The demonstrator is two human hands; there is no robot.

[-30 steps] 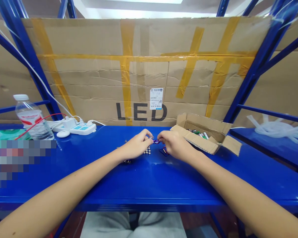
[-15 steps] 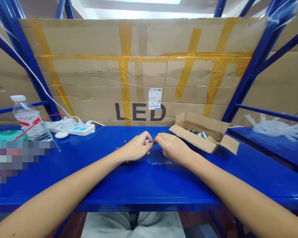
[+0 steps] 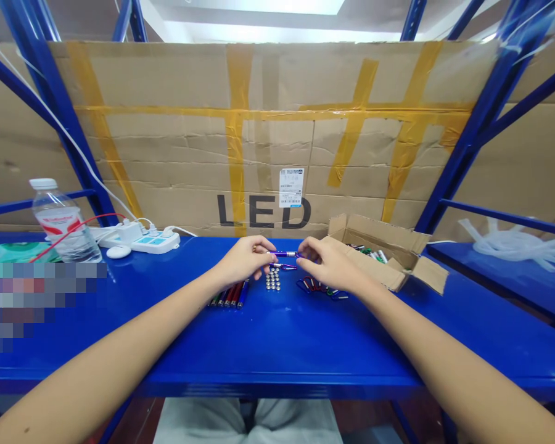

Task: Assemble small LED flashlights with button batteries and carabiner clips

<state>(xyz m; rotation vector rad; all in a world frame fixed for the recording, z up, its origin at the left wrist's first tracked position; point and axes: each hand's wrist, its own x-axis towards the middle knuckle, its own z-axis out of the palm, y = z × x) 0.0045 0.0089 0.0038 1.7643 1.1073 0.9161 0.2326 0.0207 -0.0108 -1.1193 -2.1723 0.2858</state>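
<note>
My left hand [image 3: 244,259] and my right hand [image 3: 329,264] are raised a little above the blue shelf [image 3: 277,333] and pinch the two ends of a small purple pen-like stick [image 3: 284,254] held level between them. A purple clip loop [image 3: 284,267] hangs just under it. Below my left hand lies a row of coloured sticks [image 3: 229,295]. A small cluster of silver button cells [image 3: 272,282] sits between the hands. A pile of coloured clips [image 3: 318,287] lies under my right hand.
An open cardboard box [image 3: 388,253] with more small parts stands at the right. At the left are a water bottle [image 3: 62,222], a white power strip [image 3: 148,240] with cables and a white mouse [image 3: 119,251]. A taped cardboard sheet marked LED forms the back wall.
Both hands have lifted off the shelf and moved slightly apart, and the purple stick now shows between them. The sticks, cells and clips below are uncovered.
</note>
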